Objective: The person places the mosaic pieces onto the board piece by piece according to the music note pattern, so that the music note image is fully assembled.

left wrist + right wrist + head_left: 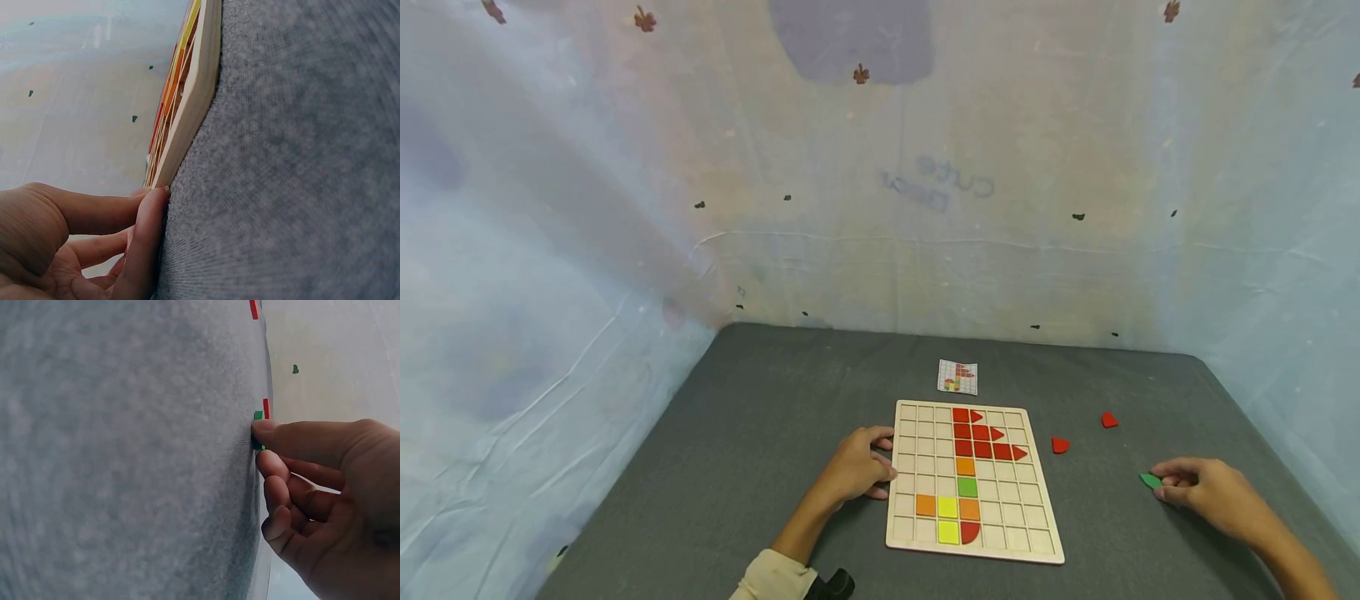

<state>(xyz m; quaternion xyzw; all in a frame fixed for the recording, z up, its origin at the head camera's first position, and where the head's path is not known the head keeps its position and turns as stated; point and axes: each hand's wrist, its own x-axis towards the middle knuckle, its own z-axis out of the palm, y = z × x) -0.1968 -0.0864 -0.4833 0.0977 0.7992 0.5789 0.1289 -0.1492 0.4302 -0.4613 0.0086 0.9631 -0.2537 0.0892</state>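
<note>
A light wooden grid board [917, 481] lies on the grey table, with red, orange, yellow and green pieces set in some squares. At its left edge my left hand [854, 467] grips the rim between thumb and fingertips, seen close up in the left wrist view by the pale board edge [199, 81]. Well to the right of the board, my right hand [1213, 493] pinches a green leaf-shaped piece [1149, 481] by its end, low over the cloth. The right wrist view shows the green piece [258, 415] mostly covered by the thumb.
Two loose red pieces, one nearer the board [1060, 446] and one farther off [1109, 420], lie between board and right hand. Behind the board lies a small pattern card [957, 377]. A pale printed curtain [880, 275] hangs around the grey table [820, 375].
</note>
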